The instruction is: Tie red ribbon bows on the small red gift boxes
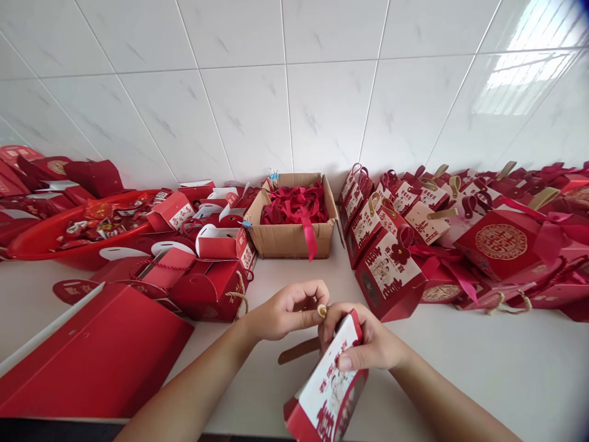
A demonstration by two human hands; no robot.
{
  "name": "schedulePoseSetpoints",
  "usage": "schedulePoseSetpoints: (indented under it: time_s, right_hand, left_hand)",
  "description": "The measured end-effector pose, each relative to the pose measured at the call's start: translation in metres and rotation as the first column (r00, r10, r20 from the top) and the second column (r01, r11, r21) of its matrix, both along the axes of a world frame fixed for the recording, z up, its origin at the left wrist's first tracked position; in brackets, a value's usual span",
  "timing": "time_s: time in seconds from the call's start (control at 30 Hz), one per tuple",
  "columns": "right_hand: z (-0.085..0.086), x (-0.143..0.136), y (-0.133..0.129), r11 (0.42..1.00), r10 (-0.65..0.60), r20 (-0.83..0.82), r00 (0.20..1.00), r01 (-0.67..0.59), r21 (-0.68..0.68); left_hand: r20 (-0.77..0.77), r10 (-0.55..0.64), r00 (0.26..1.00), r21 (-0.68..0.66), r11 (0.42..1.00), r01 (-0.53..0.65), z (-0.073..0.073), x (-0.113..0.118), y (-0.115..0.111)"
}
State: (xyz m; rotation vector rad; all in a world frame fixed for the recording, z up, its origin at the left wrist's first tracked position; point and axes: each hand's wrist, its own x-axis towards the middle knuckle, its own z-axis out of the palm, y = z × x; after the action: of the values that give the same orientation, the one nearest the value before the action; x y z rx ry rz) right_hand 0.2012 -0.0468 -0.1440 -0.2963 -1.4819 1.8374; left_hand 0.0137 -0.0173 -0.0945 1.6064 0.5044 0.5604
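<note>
Between five and six o'clock from the centre of the view, the right hand (372, 342) is gripping a red-and-white gift box (332, 385), its thumb pressing on the printed face and its fingers curling around the upper end. The box is slanting, its top pointing towards one o'clock. At six o'clock the left hand (284, 312) is pinching a small gold-coloured piece (323, 311) (its make is too small to tell) between thumb and forefinger, the tips nearly meeting. Just below, a tan strap (299, 351) is sticking out from behind the box towards eight o'clock; where it is joining on, I cannot tell.

Near the centre, a cardboard carton (285, 242) is holding crimson ribbons (294, 205), one hanging over its front. At four o'clock a decorated box (391, 273) is standing before rows of others. Towards nine o'clock a red basin (27, 245) is holding wrapped packets (99, 224), while at eight o'clock a large red box (96, 350) is lying on the white table (262, 393).
</note>
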Motion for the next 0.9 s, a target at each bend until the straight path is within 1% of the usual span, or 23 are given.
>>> schedulePoseSetpoints:
  time_s: [0.13, 0.27, 0.37, 0.47, 0.63, 0.7, 0.73, 0.8, 0.83, 0.9]
  right_hand:
    - [-0.001, 0.003, 0.002, 1.000, -0.004, 0.033, 0.999, 0.005, -0.007]
    - [-0.002, 0.004, 0.003, 0.999, -0.007, 0.020, 1.000, 0.006, 0.037]
    - [-0.003, 0.003, 0.005, 0.998, 0.013, -0.030, 0.999, -0.011, 0.058]
    - [-0.003, 0.002, 0.006, 0.998, 0.049, -0.064, 0.997, -0.046, 0.047]
    - [-0.002, 0.003, 0.007, 0.998, 0.060, -0.038, 0.997, -0.059, 0.028]
    - [-0.003, 0.003, 0.008, 0.996, 0.079, -0.064, 0.995, -0.077, 0.035]
    - [-0.004, 0.003, 0.009, 0.996, 0.088, -0.083, 0.993, -0.085, 0.033]
    - [-0.006, 0.003, 0.010, 0.996, 0.094, -0.113, 0.989, -0.094, 0.007]
    - [-0.008, 0.003, 0.011, 0.996, 0.091, -0.124, 0.988, -0.093, -0.013]
    - [-0.012, 0.004, 0.012, 0.995, 0.071, -0.141, 0.987, -0.079, -0.054]
  left_hand:
    - [-0.004, -0.021, 1.000, -0.060, 0.998, 0.021, -0.002, 0.001, 0.002]
    - [0.010, -0.031, 0.999, -0.125, 0.992, 0.032, -0.004, 0.002, 0.002]
    - [0.000, -0.004, 1.000, -0.138, 0.990, 0.004, -0.005, 0.001, 0.001]
    - [0.005, 0.000, 1.000, -0.145, 0.989, 0.001, -0.005, 0.001, 0.001]
    - [0.055, -0.017, 0.998, -0.151, 0.988, 0.025, -0.007, 0.004, 0.000]
    - [0.059, 0.001, 0.998, -0.119, 0.993, 0.006, -0.008, 0.004, 0.000]
    - [0.045, 0.022, 0.999, -0.081, 0.997, -0.019, -0.009, 0.005, -0.001]
    - [-0.010, 0.091, 0.996, 0.047, 0.995, -0.090, -0.009, 0.005, -0.001]
    - [-0.039, 0.133, 0.990, 0.127, 0.984, -0.127, -0.009, 0.005, -0.001]
    - [-0.065, 0.218, 0.974, 0.277, 0.941, -0.192, -0.009, 0.005, -0.002]
